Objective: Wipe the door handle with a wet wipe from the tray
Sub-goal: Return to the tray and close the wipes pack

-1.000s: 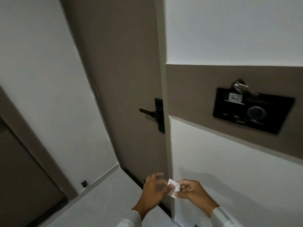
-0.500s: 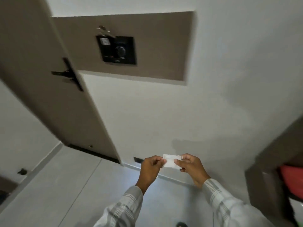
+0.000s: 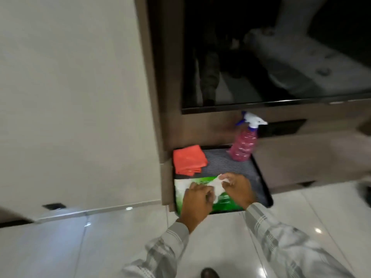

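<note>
A black tray (image 3: 259,175) rests on a low brown cabinet. A green and white wet wipe pack (image 3: 224,203) lies at the tray's near left. Over the pack, my left hand (image 3: 197,199) and my right hand (image 3: 237,188) both pinch a small white wet wipe (image 3: 217,186) between them. The door handle is out of view.
A folded orange cloth (image 3: 188,159) lies at the tray's far left and a pink spray bottle (image 3: 244,142) stands at its far right. A dark screen (image 3: 281,53) hangs above the cabinet. White wall (image 3: 76,97) is to the left, glossy floor tiles (image 3: 100,247) below.
The view has swung from the door and wall panel to the cabinet with the tray. Both hands, still holding the white wipe, have come down over the wipe pack.
</note>
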